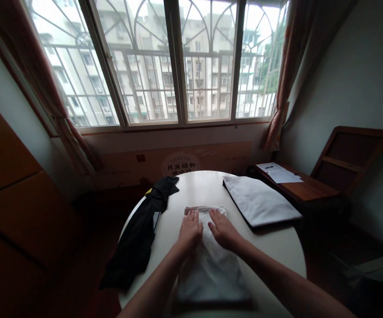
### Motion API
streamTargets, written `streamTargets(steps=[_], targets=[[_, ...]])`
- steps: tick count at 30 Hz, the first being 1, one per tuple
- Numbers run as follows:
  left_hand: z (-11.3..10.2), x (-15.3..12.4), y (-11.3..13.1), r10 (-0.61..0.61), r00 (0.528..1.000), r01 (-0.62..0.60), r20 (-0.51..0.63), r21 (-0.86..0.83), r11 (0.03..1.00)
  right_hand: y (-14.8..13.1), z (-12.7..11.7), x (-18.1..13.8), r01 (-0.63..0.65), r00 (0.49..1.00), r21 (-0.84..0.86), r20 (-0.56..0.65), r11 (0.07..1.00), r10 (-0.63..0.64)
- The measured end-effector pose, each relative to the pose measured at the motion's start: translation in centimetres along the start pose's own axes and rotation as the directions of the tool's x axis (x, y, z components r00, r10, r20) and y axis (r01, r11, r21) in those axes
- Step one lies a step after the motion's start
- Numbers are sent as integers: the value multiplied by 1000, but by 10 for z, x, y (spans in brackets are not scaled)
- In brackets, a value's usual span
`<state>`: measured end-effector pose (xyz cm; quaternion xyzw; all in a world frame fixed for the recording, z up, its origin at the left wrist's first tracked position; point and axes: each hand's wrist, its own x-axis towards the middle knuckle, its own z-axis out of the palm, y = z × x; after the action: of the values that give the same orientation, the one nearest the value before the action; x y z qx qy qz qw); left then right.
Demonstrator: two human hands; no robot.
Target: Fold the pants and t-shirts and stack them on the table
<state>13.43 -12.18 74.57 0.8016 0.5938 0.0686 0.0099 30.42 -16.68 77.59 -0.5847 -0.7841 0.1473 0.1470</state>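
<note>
A light grey folded garment lies lengthwise on the white round table, its far end bunched into a narrow edge. My left hand rests flat on the left side of that far end, fingers stretched forward. On the right side, my right hand presses down with its fingers extended and thumb apart. Both palms touch the cloth and neither grips it. My forearms cover part of the garment's sides.
To the left, a dark crumpled garment hangs over the table's edge. Folded white cloth with a dark underside lies at the right. Beyond it stands a wooden chair with papers and a pen. Curtained windows are behind.
</note>
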Motion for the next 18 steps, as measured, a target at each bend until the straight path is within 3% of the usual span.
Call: streamTargets(steps=[6, 10, 14, 18], targets=[[0, -9, -5, -40, 997, 40, 68, -6, 999, 40, 24, 41, -58, 997, -146, 32, 988, 63], [-8, -8, -7, -33, 994, 35, 100, -15, 999, 54, 17, 42, -151, 986, -168, 48, 974, 161], [-16, -21, 0, -78, 993, 76, 93, 28, 997, 35, 6, 22, -108, 994, -192, -40, 975, 102], [-5, -64, 11, -23, 999, 22, 33, 30, 999, 8, 22, -29, 23, 1000, -113, -17, 993, -25]])
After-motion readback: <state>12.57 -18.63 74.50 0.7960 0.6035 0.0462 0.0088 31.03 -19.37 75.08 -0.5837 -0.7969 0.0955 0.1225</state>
